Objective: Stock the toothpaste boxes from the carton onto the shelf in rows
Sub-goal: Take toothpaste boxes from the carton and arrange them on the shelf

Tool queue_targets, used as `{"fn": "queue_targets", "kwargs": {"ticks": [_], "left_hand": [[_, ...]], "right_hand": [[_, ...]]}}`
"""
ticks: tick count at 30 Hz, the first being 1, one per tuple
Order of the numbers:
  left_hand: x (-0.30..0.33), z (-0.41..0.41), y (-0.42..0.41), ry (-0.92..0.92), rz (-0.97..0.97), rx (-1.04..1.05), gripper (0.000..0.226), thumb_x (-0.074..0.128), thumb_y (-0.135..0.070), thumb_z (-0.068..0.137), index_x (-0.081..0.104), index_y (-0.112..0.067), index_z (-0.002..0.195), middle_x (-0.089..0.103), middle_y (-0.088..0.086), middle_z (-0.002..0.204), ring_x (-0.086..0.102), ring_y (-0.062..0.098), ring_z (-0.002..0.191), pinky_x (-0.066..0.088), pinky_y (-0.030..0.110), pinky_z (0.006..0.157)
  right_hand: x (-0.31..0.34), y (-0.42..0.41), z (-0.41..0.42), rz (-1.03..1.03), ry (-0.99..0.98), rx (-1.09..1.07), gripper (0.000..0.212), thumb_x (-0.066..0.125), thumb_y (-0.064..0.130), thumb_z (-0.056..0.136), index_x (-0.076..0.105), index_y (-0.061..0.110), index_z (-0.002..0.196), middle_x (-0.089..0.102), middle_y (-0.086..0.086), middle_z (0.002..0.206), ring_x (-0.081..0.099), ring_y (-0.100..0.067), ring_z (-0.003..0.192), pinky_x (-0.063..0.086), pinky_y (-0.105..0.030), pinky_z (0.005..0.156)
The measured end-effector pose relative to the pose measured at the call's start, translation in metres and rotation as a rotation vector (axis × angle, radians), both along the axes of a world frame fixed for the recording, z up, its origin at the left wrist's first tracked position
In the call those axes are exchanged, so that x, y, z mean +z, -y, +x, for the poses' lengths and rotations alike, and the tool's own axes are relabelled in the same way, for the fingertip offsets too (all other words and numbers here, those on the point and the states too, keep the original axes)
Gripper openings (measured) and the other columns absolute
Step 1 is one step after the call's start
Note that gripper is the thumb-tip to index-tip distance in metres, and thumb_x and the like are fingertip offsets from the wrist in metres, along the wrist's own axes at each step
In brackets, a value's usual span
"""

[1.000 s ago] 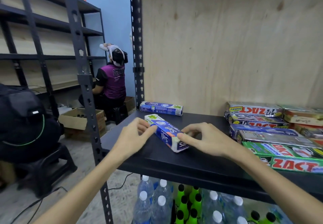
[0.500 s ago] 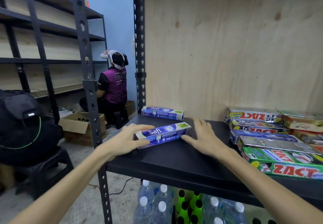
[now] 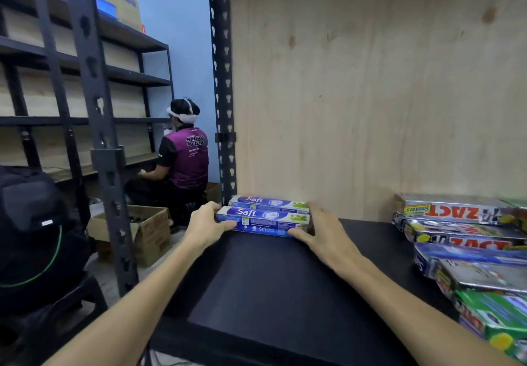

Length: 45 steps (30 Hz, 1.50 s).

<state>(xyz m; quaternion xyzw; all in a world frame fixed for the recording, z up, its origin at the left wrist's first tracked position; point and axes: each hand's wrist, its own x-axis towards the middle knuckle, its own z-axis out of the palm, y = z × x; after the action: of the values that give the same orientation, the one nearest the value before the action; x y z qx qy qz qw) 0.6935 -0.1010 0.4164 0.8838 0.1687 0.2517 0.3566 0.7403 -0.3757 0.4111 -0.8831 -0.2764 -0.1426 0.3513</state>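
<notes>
Two blue Safi toothpaste boxes lie side by side at the back left of the black shelf (image 3: 273, 285). The rear Safi box (image 3: 268, 202) sits close to the plywood back panel. The front Safi box (image 3: 263, 220) lies right against it, parallel. My left hand (image 3: 206, 226) grips the front box's left end, thumb on its front face. My right hand (image 3: 323, 230) holds its right end, with the thumb in front and fingers over the top. An open cardboard carton (image 3: 148, 233) stands on the floor at the left.
Stacked ZACT and other toothpaste boxes (image 3: 467, 240) fill the shelf's right side. A black steel upright (image 3: 94, 126) stands at the front left corner. A person in a purple vest (image 3: 186, 157) crouches behind the carton. A black backpack (image 3: 34, 223) sits on a stool at far left.
The front Safi box turned from slanted to lengthwise and slid back across the shelf until it met the rear box. Both hands travelled with it, staying at its ends.
</notes>
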Motion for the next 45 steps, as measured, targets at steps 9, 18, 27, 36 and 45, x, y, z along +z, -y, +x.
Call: {"fn": "queue_targets", "kwargs": {"ticks": [9,18,27,36,45], "left_hand": [[-0.005,0.032,-0.012,0.022,0.084,-0.105,0.034,0.083,-0.021,0.078,0.073,-0.018,0.110,0.076,0.001,0.101,0.069,0.018,0.099,0.053,0.035,0.093],[-0.017,0.038,-0.022,0.079,-0.034,-0.140,0.041,0.085,-0.020,0.075,0.073,-0.026,0.114,0.077,-0.008,0.101,0.071,0.013,0.097,0.055,0.043,0.097],[-0.015,0.021,-0.007,0.070,0.015,-0.111,0.082,0.087,-0.027,0.076,0.047,-0.010,0.146,0.059,0.002,0.137,0.060,0.021,0.121,0.047,0.038,0.108],[-0.007,-0.060,0.069,0.254,0.260,-0.336,0.068,0.080,-0.044,0.081,0.053,-0.018,0.138,0.058,-0.007,0.133,0.054,0.009,0.124,0.043,0.029,0.106],[0.004,-0.110,0.150,0.293,0.104,-0.394,0.055,0.075,-0.043,0.086,0.053,-0.028,0.134,0.060,-0.013,0.127,0.056,0.000,0.112,0.046,0.020,0.091]], "right_hand": [[-0.006,-0.002,0.035,-0.126,0.059,-0.175,0.072,0.051,0.087,0.067,0.052,0.028,0.108,0.067,0.006,0.108,0.060,-0.025,0.102,0.051,-0.043,0.087],[-0.008,-0.004,0.043,-0.121,0.037,-0.164,0.077,0.051,0.089,0.065,0.062,0.031,0.115,0.070,0.009,0.108,0.059,-0.022,0.110,0.045,-0.040,0.093],[-0.002,0.006,0.014,-0.066,0.014,-0.173,0.067,0.065,0.072,0.080,0.051,0.023,0.123,0.062,0.002,0.124,0.046,-0.026,0.122,0.031,-0.037,0.093],[-0.004,0.033,-0.050,-0.022,0.107,-0.053,0.070,0.063,0.066,0.086,0.043,0.031,0.143,0.053,0.010,0.138,0.041,-0.016,0.131,0.029,-0.043,0.110],[0.003,0.075,-0.126,0.002,0.212,-0.042,0.062,0.064,0.056,0.091,0.048,0.021,0.140,0.056,0.004,0.136,0.044,-0.018,0.125,0.035,-0.035,0.103]]}}
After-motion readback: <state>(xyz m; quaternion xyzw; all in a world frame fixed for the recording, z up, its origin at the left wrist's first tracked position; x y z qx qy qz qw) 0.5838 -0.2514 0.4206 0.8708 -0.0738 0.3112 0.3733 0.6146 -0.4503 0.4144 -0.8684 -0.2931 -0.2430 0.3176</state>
